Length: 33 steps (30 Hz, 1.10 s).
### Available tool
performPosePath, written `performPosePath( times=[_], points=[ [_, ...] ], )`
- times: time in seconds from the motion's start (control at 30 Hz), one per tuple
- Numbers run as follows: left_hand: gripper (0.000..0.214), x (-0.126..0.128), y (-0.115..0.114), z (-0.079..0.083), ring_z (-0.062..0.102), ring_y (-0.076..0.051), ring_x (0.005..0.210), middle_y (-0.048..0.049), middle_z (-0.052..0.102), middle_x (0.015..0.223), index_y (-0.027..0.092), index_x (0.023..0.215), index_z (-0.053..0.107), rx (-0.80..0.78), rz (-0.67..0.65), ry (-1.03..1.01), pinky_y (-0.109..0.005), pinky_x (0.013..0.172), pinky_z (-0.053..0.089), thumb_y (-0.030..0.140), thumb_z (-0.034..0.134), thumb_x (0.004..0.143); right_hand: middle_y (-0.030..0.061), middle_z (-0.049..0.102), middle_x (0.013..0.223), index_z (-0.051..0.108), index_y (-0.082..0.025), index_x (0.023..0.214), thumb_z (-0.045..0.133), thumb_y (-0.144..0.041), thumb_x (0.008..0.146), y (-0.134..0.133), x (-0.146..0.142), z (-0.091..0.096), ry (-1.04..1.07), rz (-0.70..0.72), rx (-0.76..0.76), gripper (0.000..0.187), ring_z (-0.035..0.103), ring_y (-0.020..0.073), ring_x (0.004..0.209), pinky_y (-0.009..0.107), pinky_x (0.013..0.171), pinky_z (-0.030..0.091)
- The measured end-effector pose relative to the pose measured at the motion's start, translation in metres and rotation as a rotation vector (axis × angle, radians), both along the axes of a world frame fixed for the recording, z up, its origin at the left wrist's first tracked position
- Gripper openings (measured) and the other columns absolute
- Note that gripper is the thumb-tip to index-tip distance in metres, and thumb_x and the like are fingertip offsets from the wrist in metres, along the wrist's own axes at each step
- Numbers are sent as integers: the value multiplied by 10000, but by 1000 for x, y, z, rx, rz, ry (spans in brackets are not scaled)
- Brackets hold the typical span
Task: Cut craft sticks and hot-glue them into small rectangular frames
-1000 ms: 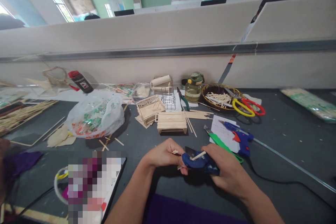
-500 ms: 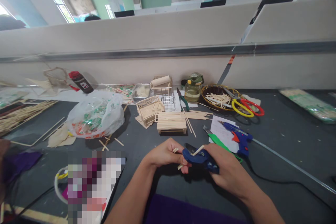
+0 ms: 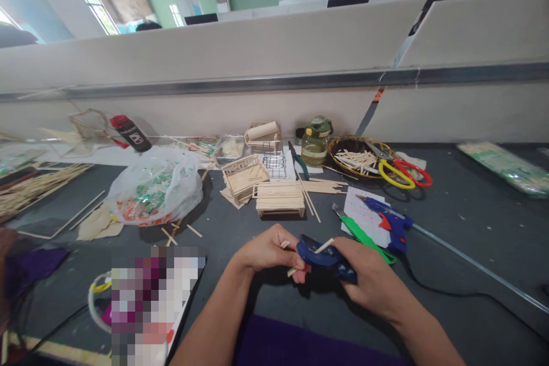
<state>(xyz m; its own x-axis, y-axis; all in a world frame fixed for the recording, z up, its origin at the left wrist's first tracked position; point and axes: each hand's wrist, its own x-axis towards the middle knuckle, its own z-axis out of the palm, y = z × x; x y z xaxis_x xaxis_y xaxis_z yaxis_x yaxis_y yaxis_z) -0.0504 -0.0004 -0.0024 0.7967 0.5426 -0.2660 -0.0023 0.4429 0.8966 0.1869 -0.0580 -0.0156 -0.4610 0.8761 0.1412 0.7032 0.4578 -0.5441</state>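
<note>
Bare forearms, the left (image 3: 214,309) and the right (image 3: 416,320), angle inward from the near side, bringing both hands close together right of center. The left hand (image 3: 274,249) bends rightward at the wrist (image 3: 244,262), thumb (image 3: 295,262) extended and fingers curled; the right hand (image 3: 362,266) is wrapped in a closed grip, its back turned upward.

cutter (image 3: 328,261) sitting in the right hand (image 3: 364,266), stick model (image 3: 281,197) standing beyond the left hand (image 3: 272,249), bag (image 3: 156,189) resting farther left, glue gun (image 3: 398,229) lying beyond the right hand

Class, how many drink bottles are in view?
2: the red-capped bottle left, behind the plastic bag, and the green-lidded bottle beside the basket. Others may be hidden.
</note>
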Motion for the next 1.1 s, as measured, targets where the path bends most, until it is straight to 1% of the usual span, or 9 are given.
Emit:
performPosePath(
  times=[0.13, 0.33, 0.4, 0.53, 0.63, 0.83, 0.93, 1.03, 1.1],
  points=[
    [355, 0, 1, -3, 617, -139, 533, -74, 683, 607, 82, 725, 713, -20, -18, -23, -228, 547, 455, 408, 812, 627, 105, 647, 977, 526, -182, 1081, 500, -78, 660, 1, -3, 1, 3, -15, -49, 434, 600, 266, 910, 355, 774, 438],
    [375, 0, 2, -4, 592, -130, 465, -67, 668, 580, 73, 746, 703, -56, 21, -77, -216, 476, 417, 420, 799, 642, 32, 640, 763, 520, -228, 857, 469, -167, 793, -3, -17, 14, 78, -97, -213, 102, 605, 209, 702, 286, 636, 419],
    [367, 0, 3, -5, 581, -127, 438, -57, 655, 551, 77, 745, 694, -87, 26, -84, -206, 442, 390, 413, 798, 643, 18, 644, 749, 516, -235, 842, 462, -227, 837, -5, -21, 19, 98, -120, -272, 55, 605, 203, 685, 278, 622, 411],
    [375, -1, 3, -4, 549, -111, 391, -45, 638, 516, 81, 754, 681, -141, 44, -61, -189, 396, 342, 421, 793, 644, 31, 684, 798, 581, -235, 940, 459, -344, 873, -8, -28, 26, 127, -151, -339, 177, 639, 228, 749, 287, 659, 423],
    [388, -2, 4, -4, 537, -102, 378, -37, 627, 501, 84, 752, 668, -170, 65, -45, -176, 368, 298, 431, 795, 635, 40, 699, 812, 621, -227, 981, 464, -370, 869, -8, -31, 29, 163, -165, -361, 240, 645, 234, 767, 291, 682, 431],
    [349, 0, 6, -5, 501, -80, 328, -24, 602, 452, 88, 733, 654, -203, 103, -47, -168, 326, 168, 409, 771, 663, 27, 694, 821, 622, -218, 948, 486, -377, 872, -4, -31, 22, 215, -143, -402, 222, 627, 214, 729, 295, 688, 436],
    [335, 1, 6, -6, 455, -62, 289, -17, 584, 421, 86, 725, 653, -204, 121, -65, -177, 312, 111, 400, 760, 675, 23, 675, 769, 617, -216, 933, 484, -374, 876, -3, -31, 17, 233, -143, -385, 215, 625, 220, 736, 311, 718, 443],
    [319, 2, 6, -6, 449, -59, 282, -13, 576, 415, 81, 723, 654, -214, 132, -84, -179, 308, 92, 380, 756, 677, 20, 651, 703, 618, -208, 923, 478, -379, 880, -4, -32, 15, 231, -165, -357, 226, 622, 225, 727, 324, 743, 448],
    [303, 3, 6, -6, 445, -57, 279, -9, 567, 407, 81, 718, 653, -230, 136, -86, -177, 305, 89, 365, 749, 679, 27, 661, 718, 627, -205, 930, 481, -381, 875, -5, -32, 15, 226, -179, -347, 236, 624, 226, 730, 322, 734, 453]
  ],
)
